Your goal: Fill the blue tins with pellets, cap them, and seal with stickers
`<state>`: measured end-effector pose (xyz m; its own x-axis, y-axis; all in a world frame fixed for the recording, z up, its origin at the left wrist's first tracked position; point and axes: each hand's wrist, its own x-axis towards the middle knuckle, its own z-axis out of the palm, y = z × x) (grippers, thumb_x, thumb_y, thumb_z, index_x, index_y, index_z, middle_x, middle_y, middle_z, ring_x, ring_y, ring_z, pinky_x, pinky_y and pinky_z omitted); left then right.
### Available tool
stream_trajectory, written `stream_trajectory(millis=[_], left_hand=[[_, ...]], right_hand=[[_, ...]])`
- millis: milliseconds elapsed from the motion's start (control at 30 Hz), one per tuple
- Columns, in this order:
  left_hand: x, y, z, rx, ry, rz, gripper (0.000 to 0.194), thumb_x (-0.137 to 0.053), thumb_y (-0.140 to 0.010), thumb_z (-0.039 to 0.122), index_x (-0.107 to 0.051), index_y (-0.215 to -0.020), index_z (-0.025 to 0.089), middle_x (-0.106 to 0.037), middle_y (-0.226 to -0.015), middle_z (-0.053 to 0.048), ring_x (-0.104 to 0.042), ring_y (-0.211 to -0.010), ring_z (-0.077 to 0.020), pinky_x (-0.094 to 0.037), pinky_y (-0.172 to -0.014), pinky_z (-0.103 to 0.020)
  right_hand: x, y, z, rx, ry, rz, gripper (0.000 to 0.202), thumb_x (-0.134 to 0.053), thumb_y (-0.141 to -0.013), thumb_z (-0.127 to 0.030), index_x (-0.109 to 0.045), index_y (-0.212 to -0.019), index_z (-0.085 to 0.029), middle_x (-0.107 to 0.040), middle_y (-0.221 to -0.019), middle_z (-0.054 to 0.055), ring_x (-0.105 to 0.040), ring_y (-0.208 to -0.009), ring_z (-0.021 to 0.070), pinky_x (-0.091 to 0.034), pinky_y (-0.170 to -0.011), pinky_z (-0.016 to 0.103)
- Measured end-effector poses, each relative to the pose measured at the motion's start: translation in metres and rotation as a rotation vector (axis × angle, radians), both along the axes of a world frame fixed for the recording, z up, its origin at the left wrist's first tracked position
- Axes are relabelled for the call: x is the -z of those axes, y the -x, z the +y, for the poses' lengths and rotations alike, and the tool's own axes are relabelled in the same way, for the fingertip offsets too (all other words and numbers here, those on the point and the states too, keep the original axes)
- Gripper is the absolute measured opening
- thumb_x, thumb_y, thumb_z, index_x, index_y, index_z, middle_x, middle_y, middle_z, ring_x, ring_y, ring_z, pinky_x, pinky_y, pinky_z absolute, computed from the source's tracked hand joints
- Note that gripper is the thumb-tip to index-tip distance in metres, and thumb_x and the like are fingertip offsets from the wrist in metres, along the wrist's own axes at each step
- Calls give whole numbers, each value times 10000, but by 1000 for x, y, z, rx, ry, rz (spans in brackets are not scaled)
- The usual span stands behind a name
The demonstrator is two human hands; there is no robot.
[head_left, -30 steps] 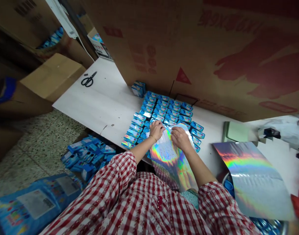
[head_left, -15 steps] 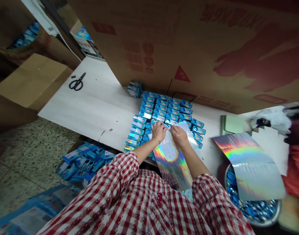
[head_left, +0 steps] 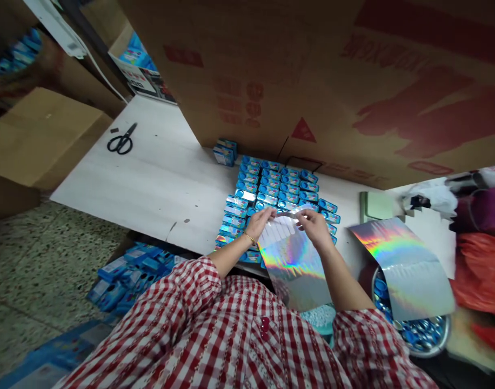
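Note:
A shiny rainbow sticker sheet (head_left: 298, 270) slopes over the table's front edge, pale label rows on its upper part. My left hand (head_left: 260, 222) is closed at its upper left, fingertips at one end of a thin strip of stickers (head_left: 287, 214). The other end is pinched in my right hand (head_left: 315, 227), above the sheet's upper right. Whether the strip is fully off the sheet I cannot tell. Under and beyond my hands, small blue boxes (head_left: 267, 190) with round windows lie in rows, some covered by the sheet.
Black scissors (head_left: 121, 143) lie on the white table (head_left: 150, 178) at left. A large carton (head_left: 280, 81) stands behind the rows. Another holographic sheet (head_left: 413, 275) lies over a metal bowl (head_left: 444, 340) of blue pieces at right. Blue boxes (head_left: 134, 273) are piled below left.
My hands have moved apart, the right one outward and slightly down. The thin strip now shows stretched between them. More of the sheet's label rows are visible.

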<state>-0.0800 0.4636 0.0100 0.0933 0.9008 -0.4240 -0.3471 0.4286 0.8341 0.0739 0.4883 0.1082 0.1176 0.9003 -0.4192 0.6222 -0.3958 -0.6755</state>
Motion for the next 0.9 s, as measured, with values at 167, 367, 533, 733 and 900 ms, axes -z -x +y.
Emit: stream_trajectory(millis=[167, 367, 533, 733, 900], left_hand=[[7, 34, 0, -182, 55, -65, 341, -742, -583, 321, -650, -857, 139, -642, -748, -15, -584, -716, -117, -451, -740, -259], [33, 96, 27, -284, 40, 52, 274, -696, -589, 201, -608, -842, 142, -598, -634, 33, -558, -606, -87, -442, -655, -229], [54, 135, 61, -195, 30, 243, 276, -664, -556, 106, -572, -813, 145, -553, -540, 67, -529, -525, -81, -412, -570, -209], [74, 139, 80, -164, 46, 304, 257, -643, -558, 91, -570, -796, 153, -524, -506, 80, -500, -475, -80, -394, -515, -208], [91, 130, 81, -144, 56, 312, 260, -664, -561, 106, -587, -805, 153, -569, -536, 57, -550, -526, -102, -434, -566, -225]], right_hand=[[33, 40, 6, 126, 105, 255, 320, -678, -538, -449, -603, -650, -158, -536, -537, -28, -509, -495, 107, -387, -453, 218], [87, 98, 24, 123, -100, 147, 292, -652, -581, -451, -639, -618, -162, -570, -545, -17, -488, -544, 118, -381, -546, 248], [116, 132, 39, 9, -204, -113, 250, -569, -688, -397, -668, -664, -168, -631, -648, 33, -538, -647, 168, -393, -628, 278], [124, 144, 44, -54, -242, -336, 256, -509, -759, -363, -672, -710, -171, -637, -744, 65, -533, -702, 186, -390, -675, 298], [124, 143, 45, -154, -205, -509, 235, -503, -796, -325, -672, -761, -165, -634, -803, 90, -531, -747, 207, -375, -694, 316]])
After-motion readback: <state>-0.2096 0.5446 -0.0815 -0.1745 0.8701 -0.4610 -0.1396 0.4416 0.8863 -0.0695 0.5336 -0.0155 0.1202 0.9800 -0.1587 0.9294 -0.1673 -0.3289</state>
